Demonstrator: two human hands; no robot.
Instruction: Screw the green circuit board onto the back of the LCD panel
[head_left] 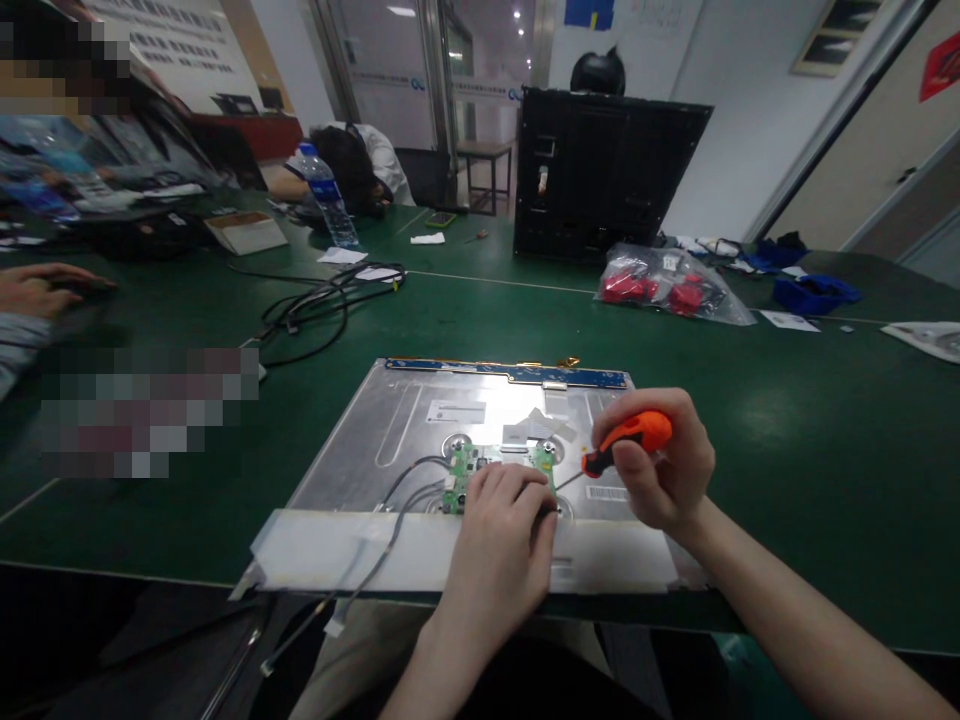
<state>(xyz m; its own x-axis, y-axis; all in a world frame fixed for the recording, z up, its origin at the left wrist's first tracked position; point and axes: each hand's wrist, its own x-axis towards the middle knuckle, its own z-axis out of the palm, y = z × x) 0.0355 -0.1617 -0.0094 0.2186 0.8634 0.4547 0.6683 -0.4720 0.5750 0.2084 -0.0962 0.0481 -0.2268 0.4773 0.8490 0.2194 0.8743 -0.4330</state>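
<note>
A silver metal display panel (390, 440) lies flat at the near edge of the green table. A small green circuit board (465, 470) sits on its back, with grey cables (405, 490) running off toward me. My left hand (499, 545) rests on the board, fingers curled down and pressed together over it. My right hand (660, 465) grips an orange-handled screwdriver (626, 440), its thin tip angled down to the board's right end beside my left fingers.
A black monitor back (600, 170) stands behind the panel. A clear bag of red parts (667, 285), black cables (330, 295) and a water bottle (326, 205) lie on the green table (810, 420). Another person's hand (41, 288) rests at the left; someone slumps at the far end.
</note>
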